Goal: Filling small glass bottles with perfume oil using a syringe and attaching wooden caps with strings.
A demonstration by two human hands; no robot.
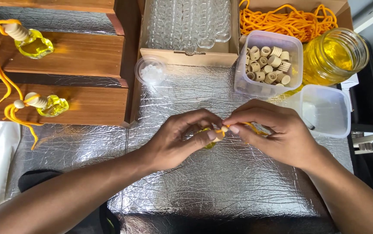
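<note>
I am in the middle of stringing a small bottle (208, 143): my left hand (175, 141) is curled shut around it just in front of the clear tub (268, 65) of wooden caps, so only a sliver of yellow glass shows under my fingers, and my right hand (277, 134) is pinched on the orange cord (251, 127) right where a pale bead (224, 129) sits between my two thumbs. The hands meet at that bead, touching. As I judge it, the bead is going onto the cord at the bottle's neck, and the next move calls for a fine pinch and a steady pull, keeping the thin cord taut without letting the smooth glass slip. The worktop (221, 182) is covered in crinkled silver foil, shiny and quilted. Left of the tub lies a small round clear dish (150, 70) of white bits, and behind that a cardboard box (186, 55) of empty glass bottles. Right of the tub stands a ribbed glass jar (334, 55) of yellow liquid, with an empty clear tub (327, 109) in front of it. Behind the tub, a box holds a tangle of orange cord (288, 19). Far left of it, on dark wooden steps (78, 54), lie two finished bottles (34, 43) (53, 105), yellow, with ribbed wooden caps and looped cord.
</note>
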